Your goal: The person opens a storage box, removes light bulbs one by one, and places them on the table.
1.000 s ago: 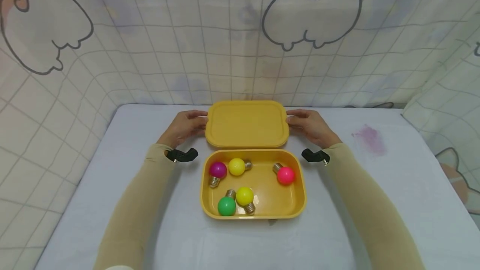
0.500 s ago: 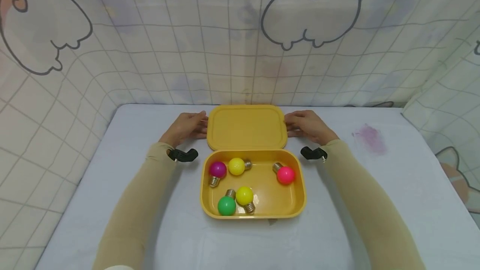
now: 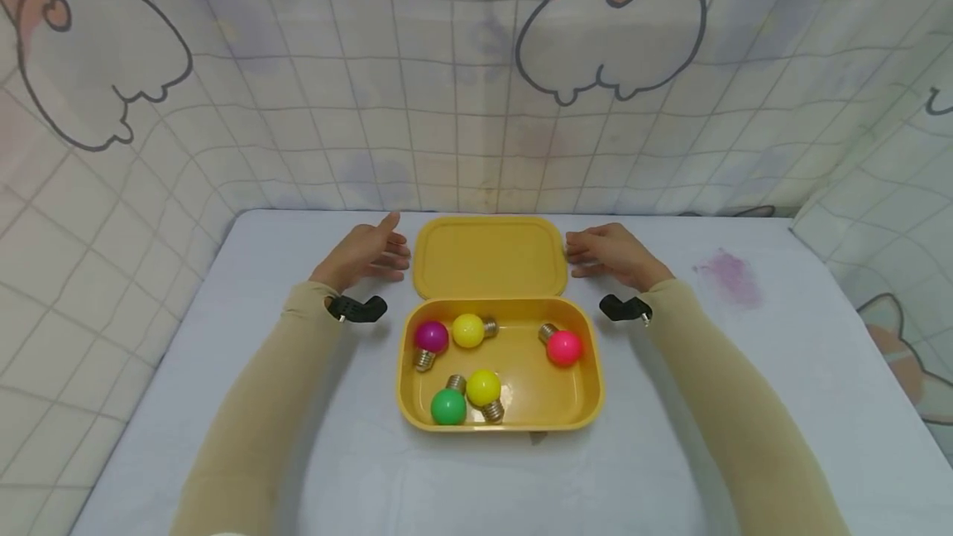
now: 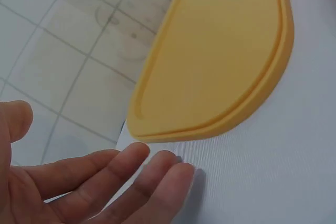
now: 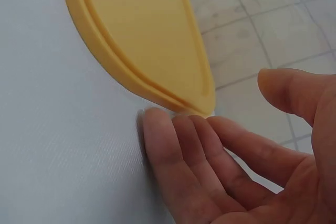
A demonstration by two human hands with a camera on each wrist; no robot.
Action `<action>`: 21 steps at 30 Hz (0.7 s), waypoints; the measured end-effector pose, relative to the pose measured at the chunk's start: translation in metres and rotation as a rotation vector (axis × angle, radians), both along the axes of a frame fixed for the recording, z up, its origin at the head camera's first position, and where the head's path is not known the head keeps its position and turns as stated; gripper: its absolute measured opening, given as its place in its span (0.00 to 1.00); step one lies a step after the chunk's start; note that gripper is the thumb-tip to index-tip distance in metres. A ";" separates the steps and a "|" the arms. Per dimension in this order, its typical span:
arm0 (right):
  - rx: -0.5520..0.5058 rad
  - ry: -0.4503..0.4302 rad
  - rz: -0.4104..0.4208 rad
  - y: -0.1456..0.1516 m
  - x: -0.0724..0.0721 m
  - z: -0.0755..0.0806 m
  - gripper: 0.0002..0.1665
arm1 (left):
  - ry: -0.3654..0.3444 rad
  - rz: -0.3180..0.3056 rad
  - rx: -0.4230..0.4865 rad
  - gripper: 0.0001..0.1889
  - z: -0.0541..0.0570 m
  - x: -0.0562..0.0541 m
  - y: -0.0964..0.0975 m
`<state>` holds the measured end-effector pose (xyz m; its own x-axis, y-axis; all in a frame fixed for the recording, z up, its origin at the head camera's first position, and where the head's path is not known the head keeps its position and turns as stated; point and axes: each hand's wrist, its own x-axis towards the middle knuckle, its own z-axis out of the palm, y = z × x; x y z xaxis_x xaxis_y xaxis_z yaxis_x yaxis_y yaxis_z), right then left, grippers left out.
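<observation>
A flat yellow lid [image 3: 490,258] lies on the table just behind a yellow box [image 3: 536,404]. My left hand [image 3: 366,253] is beside the lid's left end, fingers extended and thumb raised, with a small gap to the rim in the left wrist view. At the other end my right hand [image 3: 612,255] has its fingertips close to the lid's edge, thumb spread away; contact there is hard to tell. Inside the box lie a purple bulb [image 3: 431,338], a yellow bulb [image 3: 469,331], a second yellow bulb [image 3: 484,388], a green bulb [image 3: 448,407] and a pink bulb [image 3: 563,348].
A white cloth covers the table [image 3: 476,486], with a pink stain [image 3: 730,278] at the right. Behind and around it hangs a checked curtain [image 3: 447,106] printed with cartoon animals. Each wrist wears a black camera mount [image 3: 357,309].
The lid has come down and toward the box, and now lies flat. Both hands have let go of it, the left drawing slightly away. The bulbs have stayed put.
</observation>
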<state>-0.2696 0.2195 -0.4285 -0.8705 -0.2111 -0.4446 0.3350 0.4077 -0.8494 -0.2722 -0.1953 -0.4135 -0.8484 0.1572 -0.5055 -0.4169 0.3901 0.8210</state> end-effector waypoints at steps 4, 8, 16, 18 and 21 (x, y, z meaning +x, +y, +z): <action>0.050 0.045 0.028 0.003 0.007 0.004 0.34 | 0.057 -0.008 -0.051 0.42 0.004 0.006 -0.004; 0.087 0.105 0.049 0.005 0.017 0.012 0.32 | 0.125 -0.032 -0.124 0.40 0.007 0.012 -0.006; 0.164 0.225 0.056 -0.002 0.040 0.028 0.28 | 0.234 -0.090 -0.238 0.40 0.015 0.029 -0.008; 0.200 0.256 0.052 -0.004 0.046 0.030 0.27 | 0.267 -0.109 -0.266 0.40 0.016 0.035 -0.008; 0.228 0.300 0.039 -0.009 0.060 0.035 0.25 | 0.327 -0.122 -0.309 0.37 0.016 0.046 -0.006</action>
<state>-0.2100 0.2101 -0.3933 -0.9622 -0.1720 -0.2110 0.0657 0.6054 -0.7932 -0.2263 -0.2009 -0.3979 -0.9557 0.1497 -0.2533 -0.0914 0.6673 0.7392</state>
